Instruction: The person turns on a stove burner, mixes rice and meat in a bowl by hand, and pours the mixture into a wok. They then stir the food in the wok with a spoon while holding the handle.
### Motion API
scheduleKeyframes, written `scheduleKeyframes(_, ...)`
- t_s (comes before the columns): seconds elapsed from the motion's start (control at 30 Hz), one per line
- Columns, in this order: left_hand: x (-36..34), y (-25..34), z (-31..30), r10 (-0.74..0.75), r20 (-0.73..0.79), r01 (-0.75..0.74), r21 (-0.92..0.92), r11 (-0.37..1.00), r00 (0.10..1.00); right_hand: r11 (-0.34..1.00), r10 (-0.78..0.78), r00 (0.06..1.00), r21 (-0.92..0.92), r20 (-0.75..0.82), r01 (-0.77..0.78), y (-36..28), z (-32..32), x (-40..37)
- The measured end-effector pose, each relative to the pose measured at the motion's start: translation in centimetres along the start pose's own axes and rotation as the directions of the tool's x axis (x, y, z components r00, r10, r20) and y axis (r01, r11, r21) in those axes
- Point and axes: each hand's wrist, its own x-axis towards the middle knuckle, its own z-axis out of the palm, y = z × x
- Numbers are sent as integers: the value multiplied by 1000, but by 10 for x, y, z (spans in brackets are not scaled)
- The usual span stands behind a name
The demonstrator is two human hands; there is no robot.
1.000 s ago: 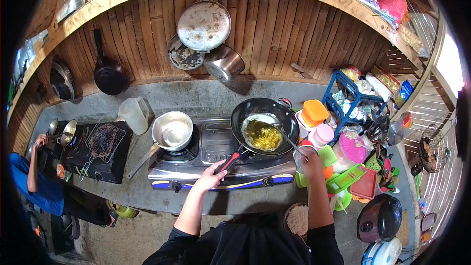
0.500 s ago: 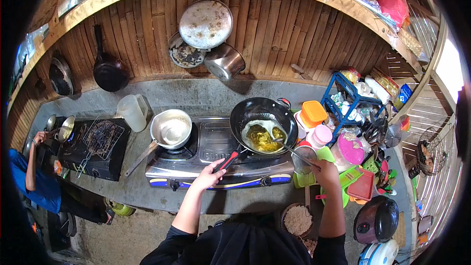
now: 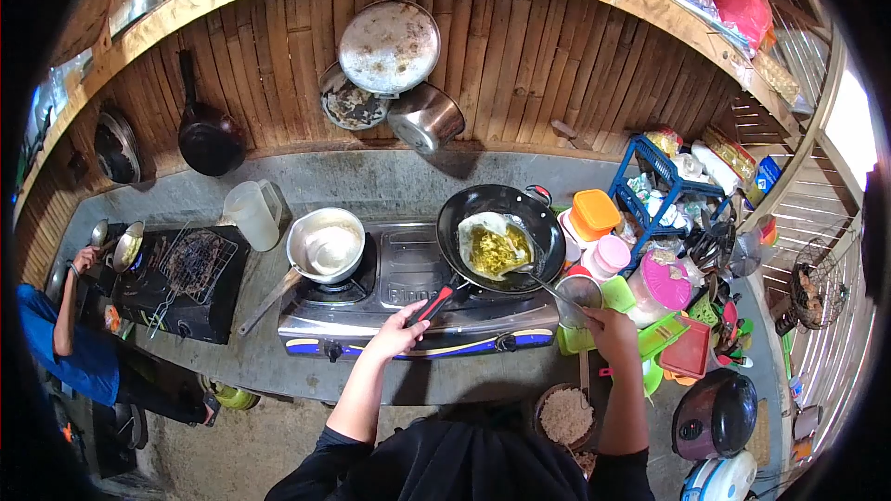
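Note:
A black wok [image 3: 452,232] sits on the right burner of the two-burner gas stove [image 3: 404,260]. Frying in it is an egg [image 3: 498,246], yellow in the middle with a white edge. My left hand [image 3: 397,332] is closed round the wok's red and black handle [image 3: 432,303]. In my right hand [image 3: 613,332] is a long-handled metal spatula [image 3: 554,292], its head down at the egg's lower right edge and partly hidden. Just below that shaft a round strainer [image 3: 579,291] lies on the counter, near my right hand.
A light saucepan [image 3: 325,246] stands on the left burner. Plastic boxes, including an orange tub [image 3: 594,213], crowd the right side. A rice cooker [image 3: 713,416] and a bowl of rice [image 3: 566,415] are lower right. At far left, another person [image 3: 70,334] works by a grill [image 3: 197,264].
The egg has shifted to the left and up in the wok, and the spatula head has moved slightly left and down. My left hand stays on the handle.

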Motion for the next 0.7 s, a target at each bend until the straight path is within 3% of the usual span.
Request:
scheduleKeyframes(0.27,0,-1,0,-8,-5,8,6,1000,1000,998,25,1000,50,-12,-24,-4,59,27)
scheduleKeyframes(0.53,-2,2,1,-13,0,13,-6,1000,1000,999,6,998,35,-56,-4,-10,63,41)
scheduleKeyframes(0.63,1,-3,0,1,11,-1,-34,999,1000,998,53,999,-44,11,-53,-4,47,35)
scheduleKeyframes(0.7,2,-2,-2,-5,13,5,4,1000,1000,1000,-8,1000,4,-16,8,8,42,30)
